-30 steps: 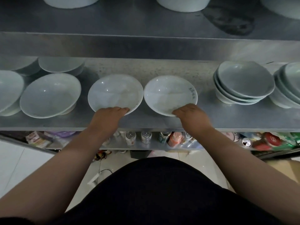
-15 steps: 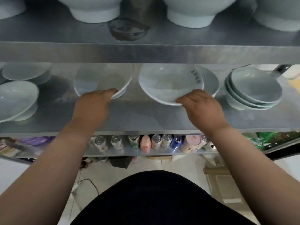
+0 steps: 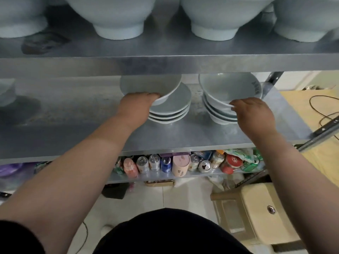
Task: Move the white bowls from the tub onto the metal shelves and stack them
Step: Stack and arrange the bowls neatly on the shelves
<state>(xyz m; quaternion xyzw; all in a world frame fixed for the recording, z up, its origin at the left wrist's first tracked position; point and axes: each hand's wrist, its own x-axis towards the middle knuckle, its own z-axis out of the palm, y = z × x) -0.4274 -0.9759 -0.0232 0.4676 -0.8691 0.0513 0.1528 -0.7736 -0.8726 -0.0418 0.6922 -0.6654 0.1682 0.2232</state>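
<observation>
Nearest in, a dark top (image 3: 165,233) at the bottom edge, two bare forearms fanning out from it. Down on the floor to the right, a beige plastic stool (image 3: 256,208). Just past that, a lower shelf crammed with drink cans (image 3: 154,162) and jars, too jumbled to count. No tub anywhere in view.

Up to the middle shelf (image 3: 183,138), and here the action! Left hand (image 3: 137,105) curled round the near rim of a white bowl (image 3: 150,85), held up and set back-left of the left stack (image 3: 170,110), not nested. Three rims counted under it. Right hand (image 3: 255,114) pinching the near rim of a second bowl (image 3: 229,87), dark lettering on its far wall, right over the right stack (image 3: 222,116) near the shelf's right edge. Three rims there too, by my count; seated or a hair above, impossible to tell. So two bowls in hand, six stacked, plus a sliver of one more bowl (image 3: 5,90) at the far left edge.

Handling, judged: glazed ceramic, stiff, slick, ready to chip against a neighbour. Moderate weight each, likely. Best held at the rim, thumb inside, fingers under the wall, and lowered square onto the stack, no dropping.

Farthest back, the upper shelf (image 3: 165,65), four big footed bowls (image 3: 119,17) standing along it, perhaps more hidden behind.
</observation>
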